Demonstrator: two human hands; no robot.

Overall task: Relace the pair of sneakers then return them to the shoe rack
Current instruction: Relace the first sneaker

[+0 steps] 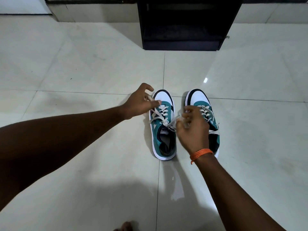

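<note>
Two teal, white and black sneakers stand side by side on the tiled floor, toes pointing away from me. The left sneaker has its white lace pulled out to both sides. My left hand pinches one end of that lace up and to the left of the shoe. My right hand, with an orange thread on its wrist, grips the other end over the gap between the shoes. It partly hides the right sneaker, whose lace runs through its eyelets.
A black shoe rack stands on the floor straight ahead, beyond the sneakers, with an open lower shelf. Pale glossy tiles surround the shoes. A wall base runs along the back. Part of my foot shows at the bottom edge.
</note>
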